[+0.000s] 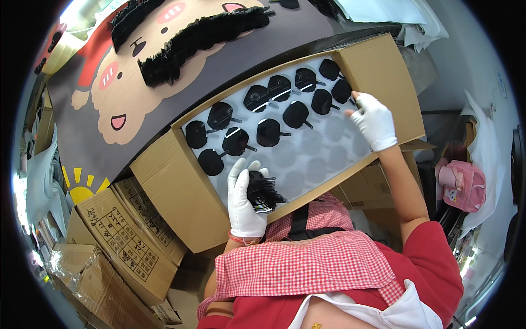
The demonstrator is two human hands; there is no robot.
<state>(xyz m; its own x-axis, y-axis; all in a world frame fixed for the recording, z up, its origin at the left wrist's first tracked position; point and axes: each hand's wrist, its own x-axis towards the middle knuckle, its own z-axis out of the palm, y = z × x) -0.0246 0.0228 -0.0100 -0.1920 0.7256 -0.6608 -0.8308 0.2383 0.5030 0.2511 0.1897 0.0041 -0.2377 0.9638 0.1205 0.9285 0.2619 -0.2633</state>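
My left hand point(244, 200), in a white glove, is closed round a stack of flat black round discs with short narrow handles point(262, 192). The stack is above the near left part of an open cardboard box point(186, 189). Similar black discs lie spread out in the box in two slanting rows, one of them a black disc point(268, 132) near the middle. At the box's right end is my right hand point(375, 122), gloved in white with bare fingertips. Its thumb and forefinger are apart beside the handle of the nearest disc point(341, 90), and nothing shows between them.
Whitish translucent sheeting point(312, 159) lines the box, with faint dark rounds beneath it. Beyond stands a table with a cartoon-printed cover point(181, 104), bearing a long heap of black pieces point(203, 41). Cartons point(129, 236) stand at left, a pink bag point(463, 185) at right.
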